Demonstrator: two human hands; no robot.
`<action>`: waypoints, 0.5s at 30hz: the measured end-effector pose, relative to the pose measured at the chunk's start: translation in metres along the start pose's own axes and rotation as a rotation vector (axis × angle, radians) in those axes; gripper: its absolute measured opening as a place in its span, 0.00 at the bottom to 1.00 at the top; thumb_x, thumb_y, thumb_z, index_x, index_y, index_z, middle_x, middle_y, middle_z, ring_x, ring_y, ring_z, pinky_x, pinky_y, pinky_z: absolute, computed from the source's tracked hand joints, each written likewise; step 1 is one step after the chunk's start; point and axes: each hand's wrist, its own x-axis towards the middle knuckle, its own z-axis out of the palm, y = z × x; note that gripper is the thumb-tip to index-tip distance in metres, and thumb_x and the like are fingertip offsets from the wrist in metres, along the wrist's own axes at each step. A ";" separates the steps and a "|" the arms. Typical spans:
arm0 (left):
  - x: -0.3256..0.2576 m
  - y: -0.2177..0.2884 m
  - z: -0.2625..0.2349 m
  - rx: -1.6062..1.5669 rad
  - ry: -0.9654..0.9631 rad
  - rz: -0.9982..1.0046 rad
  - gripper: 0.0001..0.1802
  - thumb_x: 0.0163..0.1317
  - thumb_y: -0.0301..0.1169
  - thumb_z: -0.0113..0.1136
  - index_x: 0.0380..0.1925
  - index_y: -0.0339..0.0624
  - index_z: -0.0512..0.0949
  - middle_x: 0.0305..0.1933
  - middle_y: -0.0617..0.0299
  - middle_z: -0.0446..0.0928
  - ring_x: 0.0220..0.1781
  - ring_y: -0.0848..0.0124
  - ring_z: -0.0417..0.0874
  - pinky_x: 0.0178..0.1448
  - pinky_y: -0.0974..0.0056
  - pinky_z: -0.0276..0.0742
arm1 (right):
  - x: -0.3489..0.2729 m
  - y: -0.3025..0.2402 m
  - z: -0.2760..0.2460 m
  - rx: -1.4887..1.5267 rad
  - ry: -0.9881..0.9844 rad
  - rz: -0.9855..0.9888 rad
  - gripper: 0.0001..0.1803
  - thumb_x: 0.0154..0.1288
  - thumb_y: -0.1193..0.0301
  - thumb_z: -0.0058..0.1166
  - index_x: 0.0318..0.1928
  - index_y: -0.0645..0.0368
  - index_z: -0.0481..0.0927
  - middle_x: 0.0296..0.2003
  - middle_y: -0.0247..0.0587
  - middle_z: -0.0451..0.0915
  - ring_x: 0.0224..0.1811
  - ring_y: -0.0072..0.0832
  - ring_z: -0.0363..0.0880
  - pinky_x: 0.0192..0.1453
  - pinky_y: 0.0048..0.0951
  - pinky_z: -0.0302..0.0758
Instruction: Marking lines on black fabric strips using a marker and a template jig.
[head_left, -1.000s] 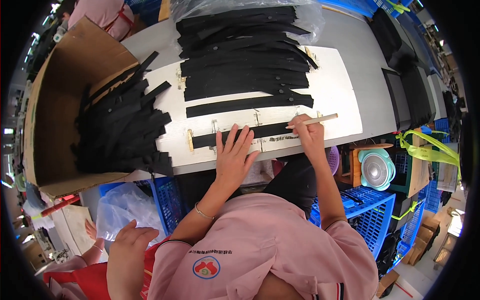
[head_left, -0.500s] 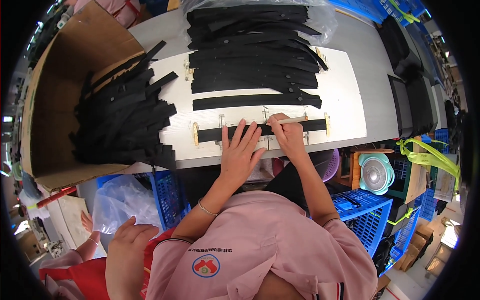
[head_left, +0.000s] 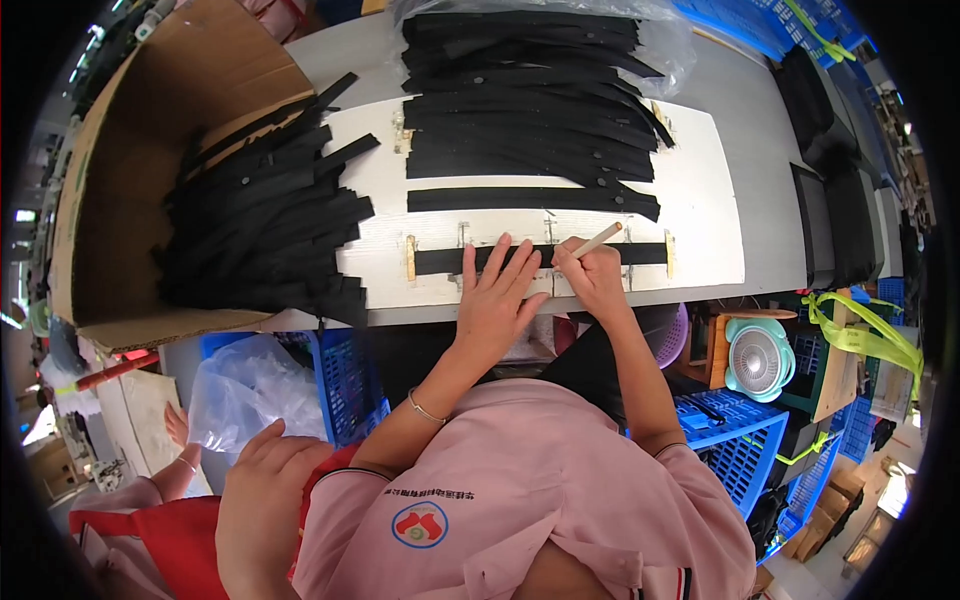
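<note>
A black fabric strip [head_left: 645,254] lies crosswise on a white board [head_left: 705,215], between two small yellowish end pieces. My left hand [head_left: 493,305] rests flat on the strip with fingers spread. In my right hand [head_left: 597,285], just beside it, is a slim pale pencil [head_left: 603,239], its back end tilted up to the right. The pencil's tip is hidden by my fingers, near the strip. Dark marks show on the board above and below the strip. Another black strip [head_left: 480,200] lies just beyond, before a thick layer of black strips [head_left: 520,135].
At the left a cardboard box [head_left: 95,215] lies on its side, with a heap of black strips [head_left: 270,225] spilling out. Blue crates [head_left: 735,445] and a small teal fan [head_left: 757,358] stand to the right. Another person's hand [head_left: 265,495] is at lower left.
My right hand has moved slightly toward me, from the strip's far edge to its near side, and the pencil has tilted more upright. My left hand stays on the strip. The whole view has shifted slightly.
</note>
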 end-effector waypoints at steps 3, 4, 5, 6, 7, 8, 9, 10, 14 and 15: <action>-0.002 0.000 -0.006 -0.138 0.047 -0.031 0.31 0.67 0.39 0.66 0.68 0.43 0.74 0.74 0.56 0.70 0.81 0.53 0.61 0.83 0.37 0.40 | -0.003 0.000 0.000 0.094 0.019 -0.002 0.15 0.73 0.70 0.54 0.30 0.65 0.83 0.21 0.40 0.81 0.21 0.28 0.79 0.28 0.30 0.72; -0.004 -0.002 -0.011 -0.131 0.068 -0.048 0.31 0.67 0.33 0.63 0.70 0.42 0.72 0.75 0.53 0.68 0.81 0.51 0.59 0.83 0.36 0.41 | -0.004 -0.001 -0.002 0.177 0.046 0.075 0.15 0.74 0.70 0.53 0.30 0.66 0.83 0.21 0.38 0.81 0.21 0.25 0.78 0.28 0.28 0.72; -0.006 -0.008 -0.016 -0.124 0.071 -0.052 0.31 0.67 0.33 0.63 0.70 0.42 0.72 0.75 0.53 0.68 0.81 0.51 0.59 0.83 0.36 0.41 | -0.004 -0.002 -0.003 0.259 0.073 0.154 0.15 0.74 0.70 0.53 0.31 0.66 0.84 0.20 0.36 0.80 0.22 0.21 0.76 0.28 0.26 0.71; -0.009 -0.014 -0.023 -0.068 0.112 -0.106 0.31 0.66 0.30 0.62 0.70 0.42 0.72 0.76 0.53 0.68 0.81 0.51 0.59 0.83 0.36 0.41 | -0.004 -0.003 -0.003 0.266 0.074 0.142 0.16 0.76 0.70 0.52 0.31 0.67 0.84 0.21 0.35 0.80 0.23 0.17 0.74 0.29 0.23 0.70; -0.011 -0.020 -0.029 -0.013 0.152 -0.160 0.31 0.64 0.27 0.61 0.70 0.43 0.72 0.76 0.53 0.67 0.81 0.51 0.59 0.83 0.36 0.41 | -0.004 -0.005 -0.003 0.269 0.074 0.141 0.16 0.76 0.70 0.52 0.31 0.67 0.84 0.21 0.35 0.80 0.23 0.17 0.74 0.29 0.23 0.70; -0.011 -0.025 -0.034 0.034 0.203 -0.188 0.33 0.61 0.22 0.60 0.69 0.44 0.72 0.69 0.52 0.74 0.77 0.52 0.66 0.83 0.36 0.40 | -0.003 -0.007 -0.004 0.277 0.076 0.162 0.16 0.76 0.70 0.52 0.31 0.67 0.84 0.21 0.35 0.80 0.24 0.17 0.74 0.29 0.23 0.70; -0.012 -0.031 -0.038 0.037 0.202 -0.188 0.33 0.61 0.22 0.60 0.69 0.44 0.72 0.69 0.52 0.74 0.77 0.52 0.66 0.83 0.36 0.40 | -0.002 -0.009 -0.004 0.287 0.076 0.183 0.16 0.76 0.70 0.52 0.32 0.68 0.84 0.22 0.36 0.80 0.24 0.17 0.74 0.30 0.23 0.70; -0.012 -0.037 -0.041 -0.002 0.186 -0.232 0.33 0.60 0.21 0.61 0.68 0.44 0.73 0.64 0.53 0.77 0.73 0.54 0.70 0.83 0.36 0.41 | -0.002 -0.009 -0.004 0.289 0.076 0.184 0.16 0.76 0.70 0.52 0.32 0.68 0.84 0.22 0.36 0.80 0.24 0.17 0.74 0.30 0.23 0.70; 0.000 -0.042 -0.054 -0.029 0.160 -0.267 0.32 0.58 0.20 0.64 0.65 0.46 0.76 0.47 0.60 0.83 0.56 0.60 0.79 0.79 0.40 0.51 | -0.002 -0.008 -0.004 0.360 0.084 0.215 0.16 0.76 0.71 0.52 0.32 0.69 0.84 0.24 0.35 0.81 0.25 0.17 0.75 0.31 0.23 0.70; 0.002 -0.044 -0.056 -0.042 0.119 -0.275 0.31 0.57 0.20 0.65 0.64 0.47 0.77 0.46 0.62 0.83 0.54 0.61 0.79 0.78 0.41 0.54 | -0.002 -0.008 -0.005 0.361 0.079 0.224 0.16 0.76 0.71 0.52 0.32 0.69 0.84 0.24 0.35 0.82 0.25 0.17 0.75 0.31 0.23 0.71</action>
